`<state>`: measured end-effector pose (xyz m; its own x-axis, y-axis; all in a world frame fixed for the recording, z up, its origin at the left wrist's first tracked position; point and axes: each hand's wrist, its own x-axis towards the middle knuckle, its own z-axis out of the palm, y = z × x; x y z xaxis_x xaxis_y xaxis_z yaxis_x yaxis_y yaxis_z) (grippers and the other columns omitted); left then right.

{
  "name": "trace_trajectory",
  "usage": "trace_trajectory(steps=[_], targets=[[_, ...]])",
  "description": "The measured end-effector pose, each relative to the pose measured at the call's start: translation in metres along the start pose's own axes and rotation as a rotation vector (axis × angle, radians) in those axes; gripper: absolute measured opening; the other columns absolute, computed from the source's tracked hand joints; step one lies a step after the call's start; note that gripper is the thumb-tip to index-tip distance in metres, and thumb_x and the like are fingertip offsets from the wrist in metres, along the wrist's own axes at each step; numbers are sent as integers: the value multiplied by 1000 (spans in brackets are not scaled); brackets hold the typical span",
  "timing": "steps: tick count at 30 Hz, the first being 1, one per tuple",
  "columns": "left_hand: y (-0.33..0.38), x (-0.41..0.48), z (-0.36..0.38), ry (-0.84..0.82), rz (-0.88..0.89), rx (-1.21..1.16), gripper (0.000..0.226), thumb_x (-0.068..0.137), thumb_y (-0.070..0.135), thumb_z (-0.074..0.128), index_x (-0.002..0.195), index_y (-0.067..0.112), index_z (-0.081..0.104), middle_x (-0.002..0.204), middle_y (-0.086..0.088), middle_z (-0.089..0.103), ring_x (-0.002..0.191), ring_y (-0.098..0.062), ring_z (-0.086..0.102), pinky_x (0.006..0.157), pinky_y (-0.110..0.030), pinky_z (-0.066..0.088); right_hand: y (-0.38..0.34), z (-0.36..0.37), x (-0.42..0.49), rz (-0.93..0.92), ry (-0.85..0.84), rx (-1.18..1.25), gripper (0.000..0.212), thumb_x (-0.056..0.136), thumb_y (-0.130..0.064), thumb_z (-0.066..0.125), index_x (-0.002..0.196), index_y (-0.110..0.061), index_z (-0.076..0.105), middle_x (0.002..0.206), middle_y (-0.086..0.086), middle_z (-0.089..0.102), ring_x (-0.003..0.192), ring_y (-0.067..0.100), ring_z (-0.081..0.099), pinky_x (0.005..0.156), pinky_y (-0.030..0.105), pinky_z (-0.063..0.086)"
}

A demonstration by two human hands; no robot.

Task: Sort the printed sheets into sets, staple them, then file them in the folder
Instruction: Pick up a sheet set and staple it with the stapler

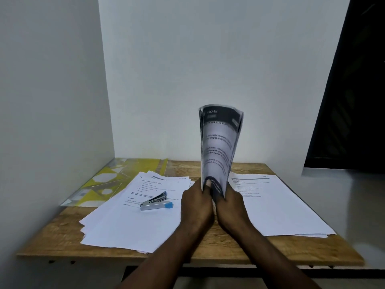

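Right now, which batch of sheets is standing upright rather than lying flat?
The KITCHEN-headed set, gripped below by left hand and right hand; the left stack under the stapler and the right stack lie flat.

Counter (pixel 270 249): we see matt, grained wood. Loose sheets (pixel 129 226): smooth, matt white paper. Held set (pixel 218 147): paper too, with dark print that is blurred. Stapler (pixel 155 202): dull grey metal, with a blue tip (pixel 168 205) that is probably plastic. Folder (pixel 108 180): glossy, translucent yellow plastic.
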<state>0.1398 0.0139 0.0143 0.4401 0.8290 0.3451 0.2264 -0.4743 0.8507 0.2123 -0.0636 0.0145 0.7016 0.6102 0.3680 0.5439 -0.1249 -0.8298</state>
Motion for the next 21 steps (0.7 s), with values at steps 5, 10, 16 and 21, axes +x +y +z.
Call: trace_trajectory(steps=[5, 10, 16, 21], targets=[[-2, 1, 1, -30, -20, 113, 34, 110, 35, 49, 128, 14, 69, 120, -8, 75, 105, -25, 71, 93, -38, 57, -6, 2, -6, -19, -41, -29, 38, 109, -20, 51, 147, -27, 50, 122, -4, 65, 106, 16, 64, 92, 30, 54], [-6, -6, 2, -29, 56, 181, 31, 111, 33, 46, 119, 15, 70, 113, -7, 76, 100, -24, 70, 89, -36, 56, -5, 4, -4, 19, -26, -11, 33, 107, -20, 54, 140, -26, 56, 124, 1, 68, 106, 19, 66, 89, 30, 53], [-14, -7, 4, -30, 77, 202, 32, 110, 34, 44, 114, 17, 71, 107, -6, 76, 94, -22, 70, 82, -34, 55, -3, 5, -4, 72, -33, 16, 30, 107, -19, 55, 136, -26, 57, 124, 3, 67, 108, 22, 66, 93, 33, 54], [-11, -1, 2, -80, -19, 186, 34, 110, 38, 46, 120, 17, 70, 115, -7, 76, 101, -23, 70, 89, -36, 56, -5, 2, -2, 112, -55, 68, 18, 101, -24, 57, 107, -41, 59, 119, 4, 72, 104, 21, 69, 93, 40, 58]])
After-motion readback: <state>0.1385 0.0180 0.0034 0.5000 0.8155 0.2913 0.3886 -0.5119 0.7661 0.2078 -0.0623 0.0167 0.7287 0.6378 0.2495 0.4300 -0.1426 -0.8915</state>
